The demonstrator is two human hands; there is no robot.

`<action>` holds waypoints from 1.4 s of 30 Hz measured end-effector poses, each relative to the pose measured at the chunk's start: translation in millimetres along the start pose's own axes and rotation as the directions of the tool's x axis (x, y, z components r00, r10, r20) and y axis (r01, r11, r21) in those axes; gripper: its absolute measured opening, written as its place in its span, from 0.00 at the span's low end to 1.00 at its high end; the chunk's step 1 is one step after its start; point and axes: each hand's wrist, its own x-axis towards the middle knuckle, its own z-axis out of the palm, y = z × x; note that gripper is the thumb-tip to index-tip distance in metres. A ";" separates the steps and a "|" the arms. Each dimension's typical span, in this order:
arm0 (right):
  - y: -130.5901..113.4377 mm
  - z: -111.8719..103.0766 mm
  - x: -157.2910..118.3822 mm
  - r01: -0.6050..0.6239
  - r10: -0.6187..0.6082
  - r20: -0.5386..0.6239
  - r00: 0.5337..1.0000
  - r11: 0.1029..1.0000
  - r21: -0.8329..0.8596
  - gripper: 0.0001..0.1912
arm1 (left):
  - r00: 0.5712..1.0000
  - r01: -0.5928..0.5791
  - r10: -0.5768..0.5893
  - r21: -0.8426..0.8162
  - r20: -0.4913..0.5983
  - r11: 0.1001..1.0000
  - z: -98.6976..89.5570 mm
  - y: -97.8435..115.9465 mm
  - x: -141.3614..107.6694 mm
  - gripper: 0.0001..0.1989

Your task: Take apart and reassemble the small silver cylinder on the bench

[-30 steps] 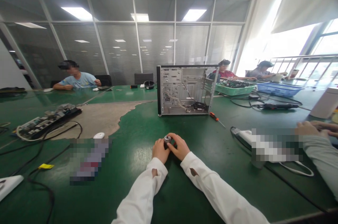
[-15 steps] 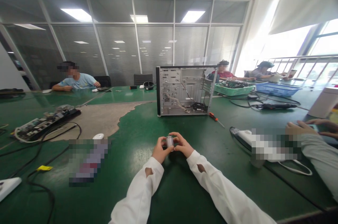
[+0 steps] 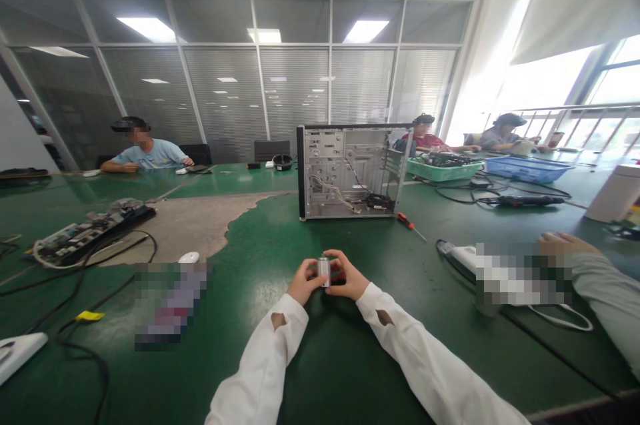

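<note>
A small silver cylinder [image 3: 324, 273], like a little metal can, stands upright between my two hands over the green table [image 3: 280, 338]. My left hand [image 3: 303, 283] is closed around its left side, with the thumb across the front. From the right, my right hand [image 3: 350, 277] curls about it, index finger near the top and thumb low at the base. Beyond my hands stands an opened computer case [image 3: 350, 171], its bare metal inside and loose cables showing. An orange-handled screwdriver [image 3: 411, 225] lies by the case's right corner.
Cables and a circuit-board strip [image 3: 93, 231] lie to the left, near a blurred-out item [image 3: 173, 308]. At right are a white power strip [image 3: 465, 258], a co-worker's hand [image 3: 560, 245], a green basket [image 3: 445, 171] and a blue basket [image 3: 530, 169]. Other people sit across the table.
My right hand's fingers have shifted slightly around the silver cylinder, which stays almost in place. At far right, only one of the co-worker's hands now shows clearly.
</note>
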 end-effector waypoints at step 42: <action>-14.5 10.6 -1.7 0.021 -0.027 0.045 0.999 0.991 0.130 0.38 | 0.958 0.266 -0.169 -0.496 0.231 0.827 18.6 25.4 -14.2 0.19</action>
